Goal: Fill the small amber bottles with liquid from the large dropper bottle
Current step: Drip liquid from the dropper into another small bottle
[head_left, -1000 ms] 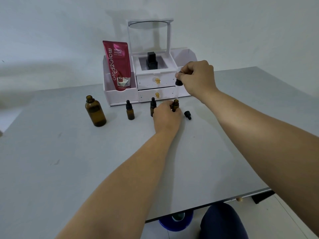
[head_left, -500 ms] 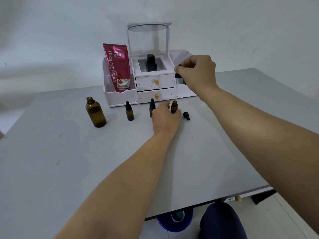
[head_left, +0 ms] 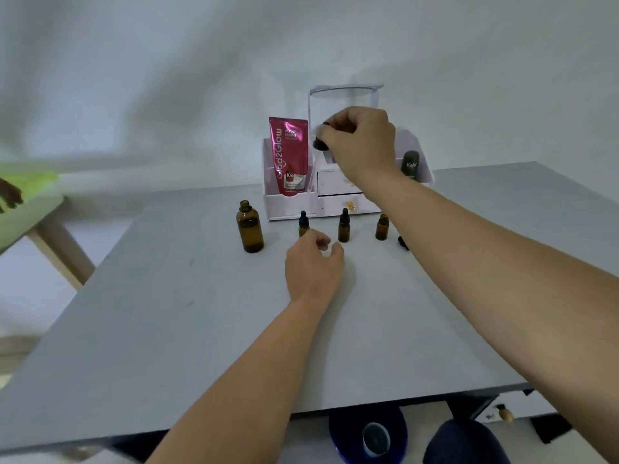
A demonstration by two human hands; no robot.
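- Step in hand: liquid transfer. My right hand (head_left: pixel 360 142) is raised in front of the white organiser (head_left: pixel 289 204), with fingers and thumb pinching the black rubber bulb of the dropper (head_left: pixel 319 144). The glass stem below it is motion-blurred, so I cannot tell whether it is loaded.
- My left hand (head_left: pixel 313 266) hovers low over the tabletop (head_left: pixel 201 329), fingers loosely curled and holding nothing. It is just in front of the left small bottle (head_left: pixel 303 220).
- Task items: the large amber bottle (head_left: pixel 250 229) stands upright at the left end of the row, neck open and uncapped. It is round-shouldered, dark brown glass.
- The left small bottle and the middle small bottle (head_left: pixel 343 229) carry black dropper tops. The right small bottle (head_left: pixel 382 227) is open, and its loose cap (head_left: pixel 403 242) lies on its side just beside it.
- Fill levels cannot be read through the dark glass.
- Judgement: the open right small bottle is the one being served. The next move calls for bringing the stem tip squarely over a narrow neck, either that bottle's to discharge or the large bottle's to reload, and lowering it straight. My free left hand should steady the light small bottle, which could tip if nudged.
- Surroundings: a glossy pink tube (head_left: pixel 288 155) stands in the organiser's left bay. The tabletop is matt grey and smooth.
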